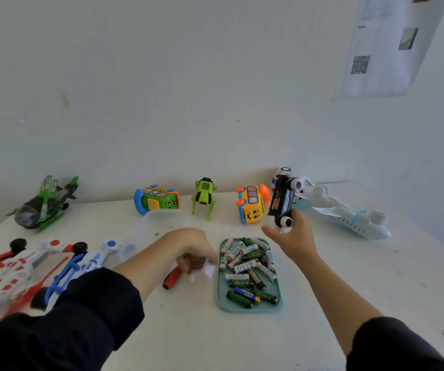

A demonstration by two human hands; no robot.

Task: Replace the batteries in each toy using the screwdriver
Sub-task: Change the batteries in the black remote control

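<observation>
My right hand (294,238) holds a black and white toy car (283,199) upside down above the table, its open battery bay facing me with batteries inside. My left hand (192,246) hovers just left of the teal tray (222,303) and grips a few brownish batteries (195,261), blurred. A red-handled screwdriver (172,277) lies on the table under that hand. The tray holds several loose green, white and blue batteries (247,263).
Along the wall stand a green helicopter (44,203), a green camera toy (158,199), a green robot dog (204,196), a yellow bus (251,204) and a white plane (349,212). Red (9,269) and blue (81,263) helicopters lie at left, next to a clear plastic tub (159,218).
</observation>
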